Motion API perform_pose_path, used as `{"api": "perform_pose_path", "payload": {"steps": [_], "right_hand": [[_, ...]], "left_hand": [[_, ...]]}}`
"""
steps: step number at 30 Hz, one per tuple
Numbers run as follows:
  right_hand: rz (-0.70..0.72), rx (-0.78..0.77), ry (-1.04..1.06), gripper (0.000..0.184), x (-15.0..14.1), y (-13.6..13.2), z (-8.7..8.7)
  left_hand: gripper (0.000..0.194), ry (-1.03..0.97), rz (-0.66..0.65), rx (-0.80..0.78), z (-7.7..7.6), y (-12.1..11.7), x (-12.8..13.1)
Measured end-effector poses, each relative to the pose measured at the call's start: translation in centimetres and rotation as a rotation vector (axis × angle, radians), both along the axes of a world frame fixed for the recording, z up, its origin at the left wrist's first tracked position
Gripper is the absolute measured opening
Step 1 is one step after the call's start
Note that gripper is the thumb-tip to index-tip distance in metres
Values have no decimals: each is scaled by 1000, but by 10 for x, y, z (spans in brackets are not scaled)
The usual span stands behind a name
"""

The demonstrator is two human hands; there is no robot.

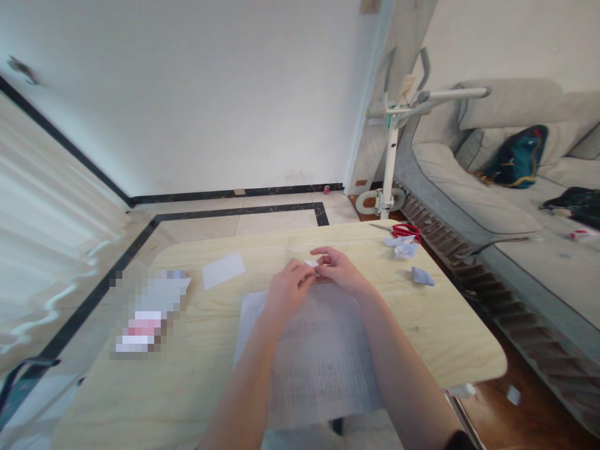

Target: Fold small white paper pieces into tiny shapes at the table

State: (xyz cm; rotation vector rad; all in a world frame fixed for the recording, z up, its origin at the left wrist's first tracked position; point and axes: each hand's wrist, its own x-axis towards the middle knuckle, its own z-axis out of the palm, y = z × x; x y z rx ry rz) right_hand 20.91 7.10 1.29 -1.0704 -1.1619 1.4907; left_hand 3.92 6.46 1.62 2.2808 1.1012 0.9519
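Observation:
My left hand (pixel 287 289) and my right hand (pixel 338 269) meet over the middle of a light wooden table (pixel 450 337). Both pinch a small folded piece of white paper (pixel 311 264) between their fingertips. Under my forearms lies a large sheet of printed paper (pixel 323 362). To the left of the hands a small white paper rectangle (pixel 224 270) lies flat on the table.
Red-handled scissors (pixel 402 230) and crumpled paper scraps (pixel 404 247) sit at the table's far right, with another folded scrap (pixel 422 276) nearer. A blurred-out item (pixel 149 312) lies at the left. A grey sofa (pixel 487 194) with a blue backpack (pixel 518 156) stands at right.

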Motion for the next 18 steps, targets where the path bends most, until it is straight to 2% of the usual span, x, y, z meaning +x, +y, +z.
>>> {"api": "perform_pose_path", "payload": {"steps": [4,7,9,14,18], "right_hand": [[1,44,-32,37,0,1,-2],[24,80,-55,38,-1,1,-2],[49,110,-78,39,-3,0,-2],[58,174,-105,42,-7,0,0],[10,208,-85,45,-6,0,-3]], "left_hand": [[11,-140,69,-69,0,0,-1],[24,-295,198,-186,-3,3,-2],[28,-297,221,-236,-6,5,-2],[23,-211,193,-154,-12,9,1],[31,-151,141,-66,-13,10,0]]}}
